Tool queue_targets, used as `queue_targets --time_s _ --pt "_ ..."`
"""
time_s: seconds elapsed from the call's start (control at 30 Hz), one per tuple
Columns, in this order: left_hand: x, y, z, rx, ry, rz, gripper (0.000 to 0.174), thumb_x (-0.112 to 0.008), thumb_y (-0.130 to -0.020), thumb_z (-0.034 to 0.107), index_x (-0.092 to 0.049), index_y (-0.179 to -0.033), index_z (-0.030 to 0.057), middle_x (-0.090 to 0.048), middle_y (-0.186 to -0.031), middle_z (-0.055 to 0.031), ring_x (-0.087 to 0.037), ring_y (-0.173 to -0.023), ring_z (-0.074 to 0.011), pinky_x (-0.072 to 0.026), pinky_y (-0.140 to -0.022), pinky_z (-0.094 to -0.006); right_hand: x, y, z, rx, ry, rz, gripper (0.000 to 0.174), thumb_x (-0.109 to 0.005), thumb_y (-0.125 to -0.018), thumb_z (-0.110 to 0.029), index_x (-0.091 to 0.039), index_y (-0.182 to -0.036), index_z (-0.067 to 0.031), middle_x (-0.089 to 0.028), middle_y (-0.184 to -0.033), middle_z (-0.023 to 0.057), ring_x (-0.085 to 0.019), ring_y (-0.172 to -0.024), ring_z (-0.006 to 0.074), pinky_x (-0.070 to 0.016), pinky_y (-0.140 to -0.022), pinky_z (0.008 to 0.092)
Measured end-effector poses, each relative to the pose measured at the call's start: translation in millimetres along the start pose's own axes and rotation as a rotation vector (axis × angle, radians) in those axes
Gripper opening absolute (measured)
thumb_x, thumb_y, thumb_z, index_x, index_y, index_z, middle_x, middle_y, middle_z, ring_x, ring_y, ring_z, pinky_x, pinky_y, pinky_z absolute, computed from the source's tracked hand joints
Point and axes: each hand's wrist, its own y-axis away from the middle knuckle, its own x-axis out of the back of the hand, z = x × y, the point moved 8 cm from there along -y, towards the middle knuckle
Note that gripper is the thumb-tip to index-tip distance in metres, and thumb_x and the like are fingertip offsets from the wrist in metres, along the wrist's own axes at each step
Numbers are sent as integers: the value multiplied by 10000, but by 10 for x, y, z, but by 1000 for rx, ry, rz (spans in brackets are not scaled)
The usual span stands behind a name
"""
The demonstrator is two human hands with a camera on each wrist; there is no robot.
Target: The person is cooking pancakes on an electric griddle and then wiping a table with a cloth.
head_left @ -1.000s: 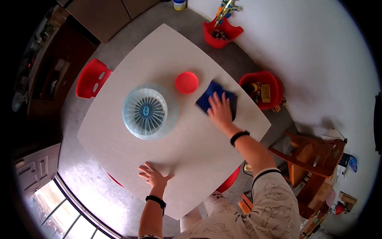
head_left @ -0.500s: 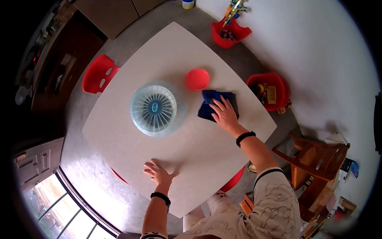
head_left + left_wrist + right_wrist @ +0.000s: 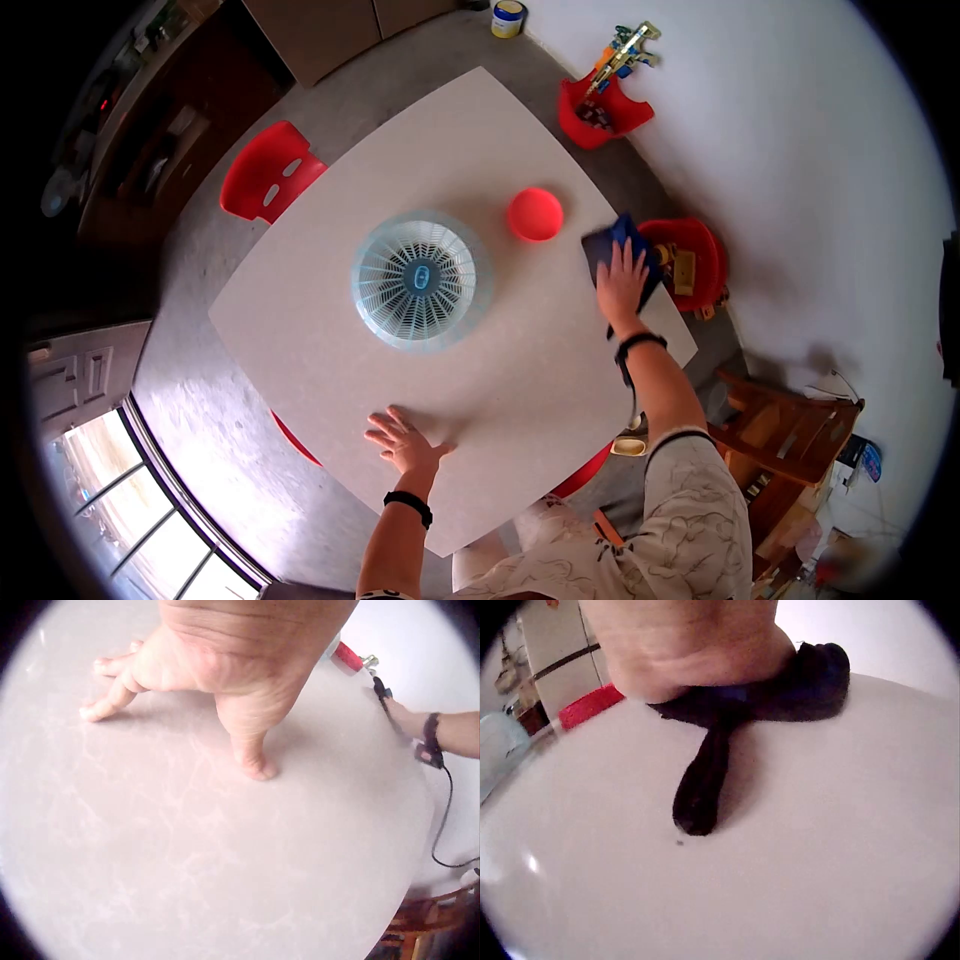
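Right hand (image 3: 620,283): laid flat on the blue cloth (image 3: 610,243), fingers straight and spread, pressing rather than gripping, nothing curled round the fabric.
Blue cloth: bunched under the palm, well to the right of the basket (image 3: 422,280), at the rim of the table (image 3: 300,330) and perhaps a little over it. One loose tail trails on the tabletop in the right wrist view.
Left hand (image 3: 405,443): spread open on the bare tabletop on the near side of the basket, fingertips and thumb down, holding nothing.
Red dish (image 3: 534,214): just right of the basket and slightly beyond it, apart from the cloth.
Red bin (image 3: 706,236): on the floor, farther right of the basket than the cloth, past the table's rim.
Risk at the rim: likely the main one. With only flat pressure and no pinch, a push farther from the basket could slide the cloth off the edge toward the bin.
Risk from the tail: could drag behind and fold under, bunching the cloth further.
Risk to the dish: a broad sweep back toward the basket could nudge it.
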Motion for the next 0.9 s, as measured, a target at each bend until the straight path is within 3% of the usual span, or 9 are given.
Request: queue_targets --time_s 0.13,0.33,0.5,0.57,0.7,0.73,0.77,0.83,0.9 --pt "-13 13 27 -5 -13 -8 1371 -795 -480 584 41 -1412 25 54 -1434 -280 -48 -1302 -519 -404 -941 -519 -21 -368 -307 -59 -10 62 502 -436 -886 -335 -390 -1329 -104 -273 -1438 122 -255 -1288 429 -221 -1030 559" --pt "46 12 33 -16 -20 -17 1357 -796 -483 581 21 -1416 28 46 -1435 -281 -52 -1299 -524 -387 -950 -528 102 573 -508 117 -9 58 497 -482 -858 -310 -434 -1287 -64 -318 -1401 156 -284 -1271 425 -247 -1019 546" --pt "-11 -8 -13 -10 53 -10 1377 -827 -458 540 18 -1414 22 52 -1435 -286 -44 -1299 -528 -366 -954 -553 93 2213 -1250 662 -85 -368 524 -597 -776 -284 -482 -1254 -102 -370 -1337 161 -323 -1184 491 -265 -975 605" --pt "-22 -14 -15 -21 53 26 1380 -838 -448 518 14 -1415 26 65 -1441 -277 -35 -1307 -517 -365 -953 -556 204 2783 -1613 992 -283 -491 494 -586 -804 -288 -481 -1264 -144 -332 -1398 81 -260 -1290 385 -237 -1018 560" --pt "-48 -20 -2 -6 28 46 1386 -843 -441 508 18 -1416 28 72 -1446 -269 -26 -1313 -509 -366 -953 -554 256 2587 -2064 1117 -377 -544 482 -601 -799 -275 -495 -1253 -150 -320 -1414 56 -237 -1325 320 -207 -1053 508" --pt "-22 -14 -17 4 -5 36 1367 -819 -457 545 10 -1423 47 59 -1447 -273 -34 -1312 -512 -369 -953 -542 268 2451 -2124 1166 -476 -683 481 -634 -772 -277 -524 -1219 -137 -297 -1428 50 -199 -1338 325 -187 -1055 529" --pt "-6 0 -17 12 -37 24 1348 -794 -473 582 3 -1429 66 46 -1448 -277 -43 -1311 -515 -373 -954 -530 427 2372 -2165 1173 -472 -572 467 -656 -747 -267 -553 -1183 -133 -424 -1349 53 -354 -1268 289 -293 -1029 467" --pt "30 -4 -19 15 -43 5 1351 -799 -472 575 11 -1430 73 52 -1450 -272 -43 -1312 -513 -368 -958 -531 463 2039 -2006 1057 -881 -449 379 -655 -742 -227 -586 -1103 -135 -608 -1075 59 -577 -989 251 -467 -836 384" --pt "-36 -11 0 6 -43 -28 1354 -803 -471 568 18 -1430 79 58 -1452 -266 -44 -1313 -511 -362 -962 -533 582 1379 -1779 790 -661 -211 309 -639 -747 -190 -587 -1045 -127 -601 -868 58 -582 -780 258 -470 -665 381"
